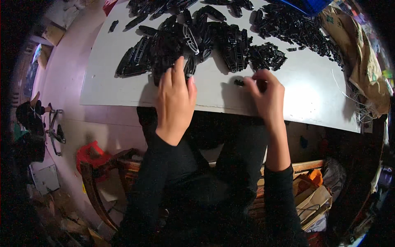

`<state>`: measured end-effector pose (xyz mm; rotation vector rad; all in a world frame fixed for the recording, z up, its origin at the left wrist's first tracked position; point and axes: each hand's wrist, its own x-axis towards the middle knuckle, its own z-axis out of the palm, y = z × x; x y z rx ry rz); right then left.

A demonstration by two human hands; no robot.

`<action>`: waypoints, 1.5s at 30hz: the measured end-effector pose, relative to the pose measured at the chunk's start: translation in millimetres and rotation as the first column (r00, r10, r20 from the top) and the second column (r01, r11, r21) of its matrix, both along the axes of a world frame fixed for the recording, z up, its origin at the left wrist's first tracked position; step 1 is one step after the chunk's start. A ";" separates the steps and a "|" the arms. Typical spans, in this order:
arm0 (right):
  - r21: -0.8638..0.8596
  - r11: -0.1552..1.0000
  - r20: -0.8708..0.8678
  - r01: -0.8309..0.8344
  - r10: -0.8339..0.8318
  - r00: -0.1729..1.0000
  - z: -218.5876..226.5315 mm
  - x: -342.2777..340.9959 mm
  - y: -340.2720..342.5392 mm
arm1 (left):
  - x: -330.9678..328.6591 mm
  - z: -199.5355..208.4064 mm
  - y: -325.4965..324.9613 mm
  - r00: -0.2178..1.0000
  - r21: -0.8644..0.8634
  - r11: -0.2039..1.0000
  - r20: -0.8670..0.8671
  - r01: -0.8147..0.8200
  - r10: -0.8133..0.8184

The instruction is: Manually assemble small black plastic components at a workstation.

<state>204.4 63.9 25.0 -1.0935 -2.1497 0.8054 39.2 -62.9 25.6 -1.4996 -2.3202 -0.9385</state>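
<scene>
Small part (239,82), black, sits at the thumb tip of the right hand (269,96), over the table (304,94) and near its six o'clock edge; whether it is lifted or lying on the surface cannot be told. Taking the part as the dial's centre, the right hand is at four o'clock, thumb and forefinger curled toward each other, but blur hides whether that grip pinches the part or only brushes it. If the pinch is loose, the part could slip and, with the edge so close, might drop off the table.

Between one and two o'clock lies a cluster (267,57); a slip that way could lose the part among black pieces hard to tell apart.

At nine o'clock the left hand (177,101) has fingers stretched and thumb spread, reaching the long parts (164,49) at ten, contact unclear. These overlap untidily, so a careless push might make them slide.

Farther out at one o'clock are the heap (284,24) and blue bin (306,5); toward three, the sack (354,49) and loose strings (364,110), which could snag a passing sleeve (277,185)
</scene>
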 end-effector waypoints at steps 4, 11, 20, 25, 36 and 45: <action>0.191 0.977 0.155 -0.090 0.060 0.986 2.7 -7.1 -7.2 | 13.6 -1.7 -11.8 0.695 0.247 0.960 0.667 0.132 -0.268; -0.669 0.565 -0.566 -0.482 0.033 0.824 18.7 -10.5 -49.3 | 30.5 8.6 -15.5 0.151 0.333 0.927 0.921 0.175 -0.359; -0.545 0.779 -0.621 -0.309 -0.127 0.773 15.0 -24.8 -65.5 | 44.2 6.8 -17.0 0.374 0.390 0.823 0.751 0.414 -0.544; -0.678 0.591 -0.576 -0.436 -0.059 0.815 16.4 -7.5 -62.5 | 47.1 13.0 -25.9 0.347 0.285 0.860 0.825 0.424 -0.445; -0.171 0.982 -0.214 0.081 -0.117 0.970 3.0 12.0 18.4 | -49.2 -1.9 -25.0 0.969 -0.051 0.968 -0.059 -0.244 0.241; 0.184 0.981 0.330 0.058 -0.117 0.937 7.0 -4.1 28.7 | -47.5 0.4 -40.7 0.938 -0.103 0.941 0.095 -0.323 0.332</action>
